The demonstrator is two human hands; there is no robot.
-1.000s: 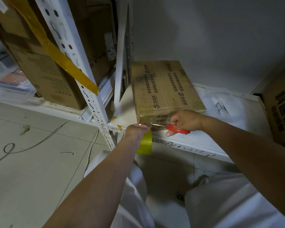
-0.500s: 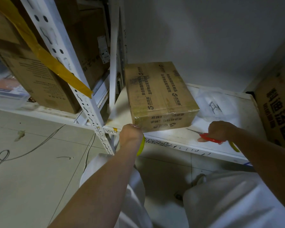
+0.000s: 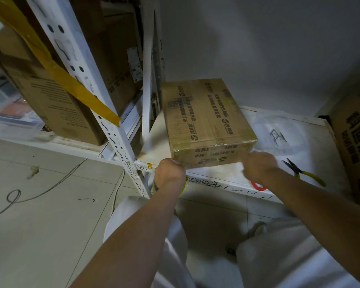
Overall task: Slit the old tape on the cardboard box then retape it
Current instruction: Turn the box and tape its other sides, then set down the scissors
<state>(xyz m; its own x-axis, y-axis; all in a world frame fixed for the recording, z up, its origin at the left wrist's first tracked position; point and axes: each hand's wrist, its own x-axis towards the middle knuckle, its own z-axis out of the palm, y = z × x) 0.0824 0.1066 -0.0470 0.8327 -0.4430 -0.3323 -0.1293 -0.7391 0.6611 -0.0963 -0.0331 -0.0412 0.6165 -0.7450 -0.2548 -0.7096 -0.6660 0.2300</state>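
Cardboard box (image 3: 206,119): taped, on white shelf (image 3: 312,142), at its front edge. Left hand (image 3: 169,173): at box's lower left corner, grasping yellow tape roll (image 3: 183,185). Right hand (image 3: 259,166): blurred at box's front face, grasp cannot be told. Red scissor handle (image 3: 258,186): beneath right wrist. Yellow-handled pliers (image 3: 304,172): on shelf, right of hand

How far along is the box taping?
Cutting looks done: the red scissors lie on the shelf, out of hand. In hand: the left hand holds the yellow tape roll at the front corner of the cardboard box, while the blurred right hand reaches for its front face. Left, probably: pressing the tape down.
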